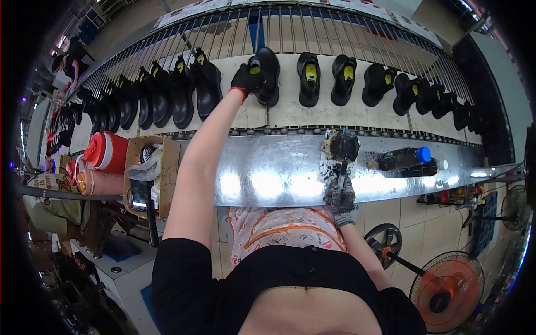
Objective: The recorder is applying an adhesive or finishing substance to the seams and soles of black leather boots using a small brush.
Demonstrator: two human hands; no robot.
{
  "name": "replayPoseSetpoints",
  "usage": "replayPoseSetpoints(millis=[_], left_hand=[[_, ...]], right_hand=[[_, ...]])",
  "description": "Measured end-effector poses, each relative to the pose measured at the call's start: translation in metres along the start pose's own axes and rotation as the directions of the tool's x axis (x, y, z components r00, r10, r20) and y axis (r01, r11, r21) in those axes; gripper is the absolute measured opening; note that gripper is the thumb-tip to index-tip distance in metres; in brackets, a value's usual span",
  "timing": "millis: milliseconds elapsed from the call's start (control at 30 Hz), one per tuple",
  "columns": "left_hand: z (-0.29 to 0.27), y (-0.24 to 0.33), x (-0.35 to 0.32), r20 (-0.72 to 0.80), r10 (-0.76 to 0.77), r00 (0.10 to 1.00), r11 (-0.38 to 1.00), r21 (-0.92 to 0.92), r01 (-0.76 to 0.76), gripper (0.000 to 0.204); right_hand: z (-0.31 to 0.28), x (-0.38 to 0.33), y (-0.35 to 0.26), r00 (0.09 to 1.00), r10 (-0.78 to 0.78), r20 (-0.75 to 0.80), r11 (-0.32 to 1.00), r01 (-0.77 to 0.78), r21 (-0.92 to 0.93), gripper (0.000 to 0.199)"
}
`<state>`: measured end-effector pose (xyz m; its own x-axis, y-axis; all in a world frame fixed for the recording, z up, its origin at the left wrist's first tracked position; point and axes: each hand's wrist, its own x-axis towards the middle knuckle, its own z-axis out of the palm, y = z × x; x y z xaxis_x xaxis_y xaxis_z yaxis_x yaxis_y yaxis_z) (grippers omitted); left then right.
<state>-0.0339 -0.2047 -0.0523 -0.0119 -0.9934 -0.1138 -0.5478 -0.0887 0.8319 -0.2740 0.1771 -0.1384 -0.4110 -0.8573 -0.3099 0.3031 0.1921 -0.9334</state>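
Closest to you, your right hand [340,198] in its grey work glove rests at the near edge of the metal desk [268,178]. Its fingers are clenched around the handle of a brush [341,167], which runs away from your fingertips. The brush's far end reaches a dark, smeared pot [341,146] that sits just beyond your right fingers on a stained patch of the desk. To the right of those fingers, well apart from them, two dark bottles [406,161] lie on their sides; one has a blue cap.

Left of your right hand the shiny desk top reflects the lamps. Past its left end stands an open cardboard box [149,173] with odds and ends in it, and beside that a red and white jug [106,151].

Farther out, your left arm stretches across the desk to the pale conveyor belt [296,111]. Your left hand [247,80], in a black glove with a red cuff, has its fingers closed on a black boot [267,75] with a yellow tag inside. The boot stands on the belt with its opening under your fingertips.

Right of those fingers more black boots [309,78] stand in a row, spaced apart. Left of them another group of boots [184,92] is packed close together. Beyond the fingertips a rack of metal rods [312,28] runs along the far side of the belt.
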Motion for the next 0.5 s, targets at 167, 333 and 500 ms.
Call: replayPoseSetpoints(millis=[167, 333, 500], left_hand=[[0.031, 0.035, -0.017, 0.067, 0.181, 0.981, 0.92, 0.342, -0.193, 0.082], [0.045, -0.009, -0.012, -0.575, 0.251, 0.779, 0.961, 0.052, -0.271, 0.082], [-0.007, -0.084, 0.021, -0.753, 0.145, 0.642, 0.966, 0.248, 0.073, 0.089]], right_hand=[[-0.013, 0.002, 0.02, 0.997, 0.046, -0.068, 0.998, -0.043, 0.053, 0.018], [-0.024, 0.013, 0.044, 0.991, -0.129, -0.035, 0.923, 0.106, -0.371, 0.021], [-0.031, 0.012, 0.053, 0.991, 0.034, -0.127, 0.943, -0.073, -0.323, 0.042]])
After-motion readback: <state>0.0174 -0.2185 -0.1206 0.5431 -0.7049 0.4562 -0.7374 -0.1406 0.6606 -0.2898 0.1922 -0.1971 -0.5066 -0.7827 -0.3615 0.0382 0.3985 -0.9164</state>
